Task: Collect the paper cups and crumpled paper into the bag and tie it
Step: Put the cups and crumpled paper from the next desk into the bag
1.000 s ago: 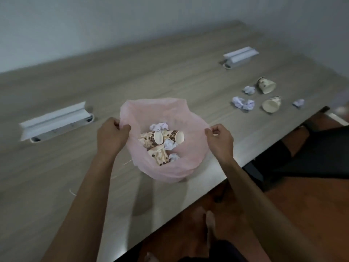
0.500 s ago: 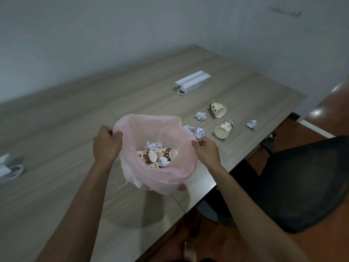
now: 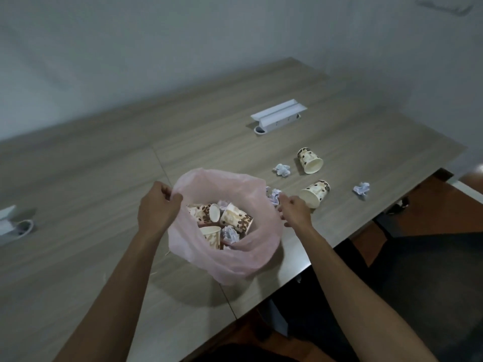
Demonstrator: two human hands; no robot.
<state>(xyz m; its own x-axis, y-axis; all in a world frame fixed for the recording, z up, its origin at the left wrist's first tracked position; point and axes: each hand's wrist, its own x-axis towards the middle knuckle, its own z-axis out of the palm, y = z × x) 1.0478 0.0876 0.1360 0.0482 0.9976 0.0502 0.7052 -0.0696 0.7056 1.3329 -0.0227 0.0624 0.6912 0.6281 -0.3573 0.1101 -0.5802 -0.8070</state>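
Crumpled paper (image 3: 275,195) lies just beyond the right hand (image 3: 295,209), whose fingers look released; left hand (image 3: 156,209) pinches the bag (image 3: 235,259) rim. Nearest cup (image 3: 315,193) lies beyond, rightward.

Pale pink bag (image 3: 235,259); cream cups (image 3: 309,160) with brown bean spots; white paper balls (image 3: 362,188); grey woodgrain tabletop (image 3: 104,178).

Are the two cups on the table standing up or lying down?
Lying down. Both cups rest on their sides on the table, open mouths facing the camera.
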